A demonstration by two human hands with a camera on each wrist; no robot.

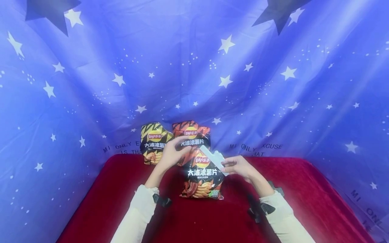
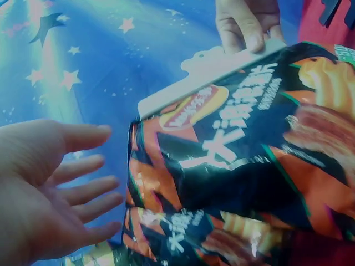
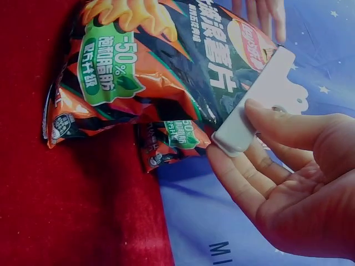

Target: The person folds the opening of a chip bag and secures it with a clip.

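My right hand (image 1: 241, 167) pinches one end of a white bag clip (image 1: 213, 160) between thumb and fingers. The clip lies slantwise along the top of a black and orange Lay's chip bag (image 1: 201, 182), as the right wrist view shows closely. To the left of that bag's top is my left hand (image 2: 39, 183), its fingers spread and holding nothing; a small gap separates the fingertips from the bag in the left wrist view. Seen from the head, the left hand (image 1: 171, 155) overlaps the bags behind.
Behind the clipped bag stands another orange and black Lay's bag (image 1: 191, 130). A yellow and black Lay's bag (image 1: 153, 145) is at its left. A red velvet cloth (image 1: 121, 202) covers the table, and a blue star-patterned curtain (image 1: 182, 67) surrounds the back and sides.
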